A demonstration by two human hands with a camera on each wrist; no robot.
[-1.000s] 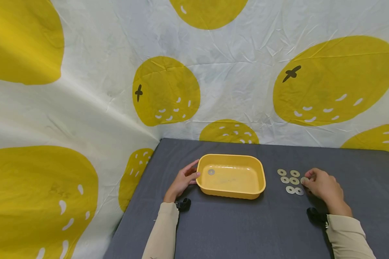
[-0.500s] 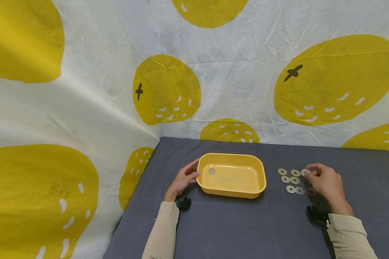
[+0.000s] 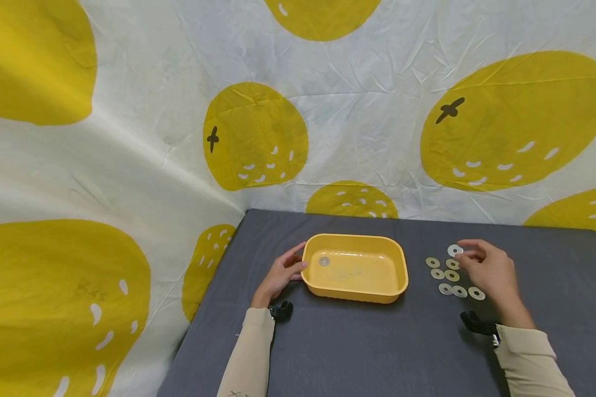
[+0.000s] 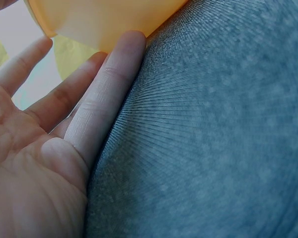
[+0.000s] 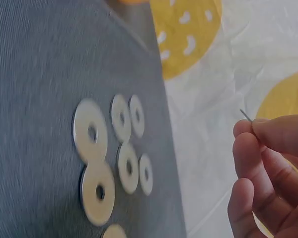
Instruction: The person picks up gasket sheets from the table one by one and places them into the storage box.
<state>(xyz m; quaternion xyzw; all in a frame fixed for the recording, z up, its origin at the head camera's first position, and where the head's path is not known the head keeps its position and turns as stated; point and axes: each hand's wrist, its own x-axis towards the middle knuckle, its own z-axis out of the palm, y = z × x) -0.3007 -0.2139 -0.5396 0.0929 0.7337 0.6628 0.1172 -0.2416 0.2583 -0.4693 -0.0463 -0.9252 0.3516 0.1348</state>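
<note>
In the head view, my left hand (image 3: 280, 277) is at the left end of a yellow rectangular plastic tub (image 3: 350, 293). Its thumb rests on the rim, while straight, spread fingers (image 4: 97, 101) touch the outer wall in the left wrist view. One flat metal washer (image 3: 327, 262) lies inside the tub. My right hand (image 3: 493, 274) pinches another washer (image 3: 451, 250) between thumb and fingertips. Edge-on in the right wrist view, that held washer (image 5: 245, 115) is raised off the table. Several washers (image 3: 457, 276) lie flat in a loose cluster below and left of the right hand.
A dark grey cloth (image 3: 357, 353) covers the table under everything. Behind and to the left hangs a white sheet (image 3: 362, 143) printed with large yellow fruits. Black straps with small devices (image 3: 478, 323) sit on both wrists.
My right hand has lifted its pinched washer and carried it away from me and leftward. A washer formerly hidden by that hand now shows. Left hand and tub stay put.
</note>
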